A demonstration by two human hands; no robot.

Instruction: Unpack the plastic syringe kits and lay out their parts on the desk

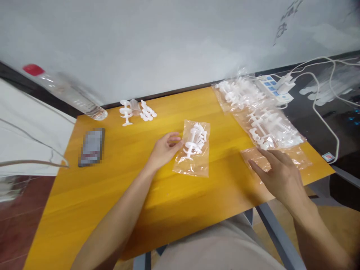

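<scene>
A clear plastic bag (180,167) lies flat on the yellow wooden table, with a white syringe-like plunger piece (191,146) and several small white nozzle-like parts (201,137) inside. My left hand (165,150) is at the bag's left edge, fingers curved and apart; I cannot tell whether the fingertips touch it. Over on the right, my right hand (281,172) hovers with thumb and fingers spread, holding nothing. Partly under it lies another clear bag (251,153). Just beyond that hand are filled bags of white parts (272,127).
Loose white plastic parts (126,112) and a clear tube (135,107) lie at the back left. A red-capped bottle (73,95) and a blurred-out phone (92,147) are on the left. A power strip (274,90) with cables stands behind more bags (239,92).
</scene>
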